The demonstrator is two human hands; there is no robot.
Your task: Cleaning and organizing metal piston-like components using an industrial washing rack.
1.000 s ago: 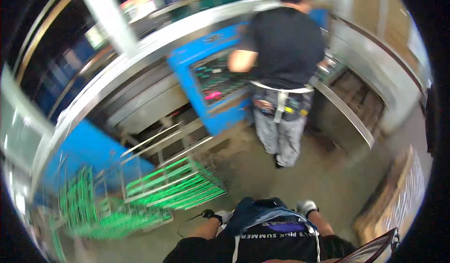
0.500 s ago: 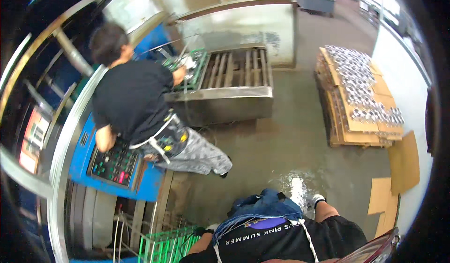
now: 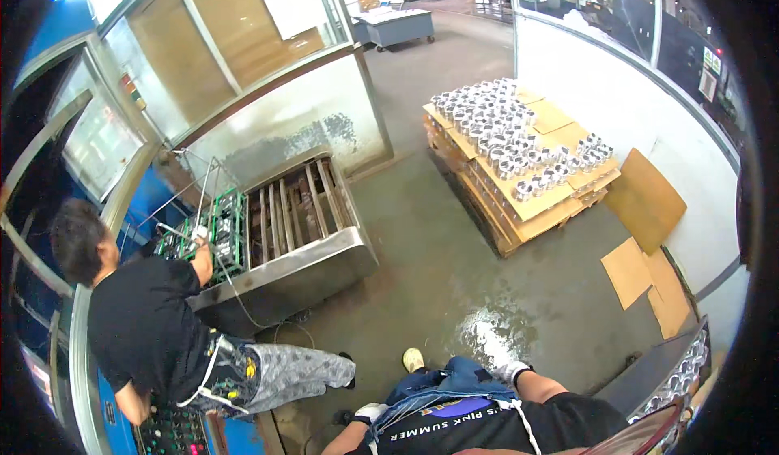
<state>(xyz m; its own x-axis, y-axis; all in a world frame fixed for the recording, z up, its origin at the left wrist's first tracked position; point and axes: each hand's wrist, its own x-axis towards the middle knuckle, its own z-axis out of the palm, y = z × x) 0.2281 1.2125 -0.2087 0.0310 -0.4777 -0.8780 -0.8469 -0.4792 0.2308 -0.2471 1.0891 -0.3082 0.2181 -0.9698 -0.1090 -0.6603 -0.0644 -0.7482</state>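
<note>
My left hand (image 3: 372, 411), in a white glove, hangs low beside the blue denim apron (image 3: 442, 390) at my waist. Its fingers are too small and partly covered to read. On the other side, my right hand (image 3: 510, 371), also white-gloved, is held out past the apron over the wet floor (image 3: 479, 333). Nothing can be made out in it, and how its fingers lie is unclear. Neither hand visibly touches the metal rings nearby. A pale shoe (image 3: 414, 361) shows just ahead of the apron.
At left a co-worker (image 3: 146, 317) reaches into a green rack (image 3: 230, 232) on a metal roller conveyor (image 3: 324, 252), beside a blue control panel (image 3: 174, 435). Shiny metal rings (image 3: 495, 135) cover a cardboard-layered pallet (image 3: 503, 228). More rings (image 3: 677, 374) stand at lower right, near loose cardboard (image 3: 626, 272).
My view has swung to the right, so the co-worker and conveyor sit farther left. The green basket near my left hand has left the picture; rings at lower right have come in.
</note>
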